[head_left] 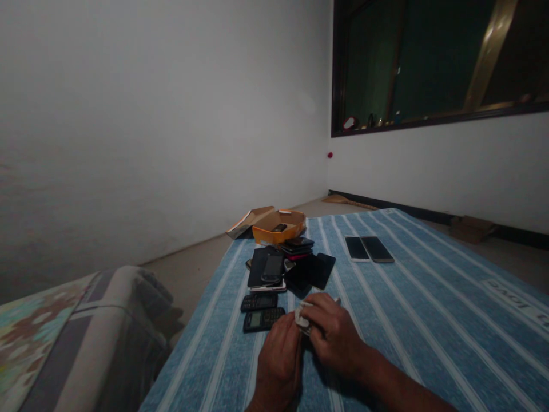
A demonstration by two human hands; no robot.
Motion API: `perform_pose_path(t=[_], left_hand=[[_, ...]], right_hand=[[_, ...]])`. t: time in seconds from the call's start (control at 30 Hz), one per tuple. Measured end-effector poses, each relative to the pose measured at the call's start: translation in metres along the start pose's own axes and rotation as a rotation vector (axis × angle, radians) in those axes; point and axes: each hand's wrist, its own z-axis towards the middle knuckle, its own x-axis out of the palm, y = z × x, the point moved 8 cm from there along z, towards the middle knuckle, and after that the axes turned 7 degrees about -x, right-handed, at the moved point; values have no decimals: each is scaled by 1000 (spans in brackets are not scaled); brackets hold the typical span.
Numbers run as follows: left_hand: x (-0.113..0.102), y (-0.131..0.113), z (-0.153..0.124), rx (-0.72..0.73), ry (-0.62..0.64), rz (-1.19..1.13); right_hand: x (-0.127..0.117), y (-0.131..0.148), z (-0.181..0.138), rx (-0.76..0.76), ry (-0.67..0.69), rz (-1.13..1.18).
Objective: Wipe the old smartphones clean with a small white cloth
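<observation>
My right hand [332, 332] pinches a crumpled white cloth or tissue [302, 318]. A small pale end sticks out past its knuckles. Close against it, my left hand [278, 360] has its fingers pressed together; whatever they hold is hidden. Just beyond the left hand lie two black keypad phones, a nearer one [262, 320] and a farther one [259, 302]. Behind these, a dark touchscreen phone [273, 268] rests on a pile with a black tablet-like slab [257, 266]. Flat black pieces [319, 270] lie to the right of the pile.
An orange open box [278, 233] stands at the far edge of the blue striped cloth [398, 320]. Two large phones, one white-framed [357, 249] and one darker [377, 249], lie side by side to the right. A draped fabric surface [98, 332] is at the left.
</observation>
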Motion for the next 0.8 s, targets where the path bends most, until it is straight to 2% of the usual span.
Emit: perform_pose_path(t=[0.1, 0.23, 0.5, 0.8], left_hand=[[-1, -1, 1, 1, -18, 15], [-3, -3, 3, 2, -30, 5], [-4, -5, 4, 8, -28, 15], [-2, 0, -1, -9, -28, 15]], right_hand=[[4, 8, -2, -97, 46, -159], [7, 11, -4, -111, 79, -266], [13, 14, -3, -106, 227, -222], [18, 8, -3, -100, 314, -277]])
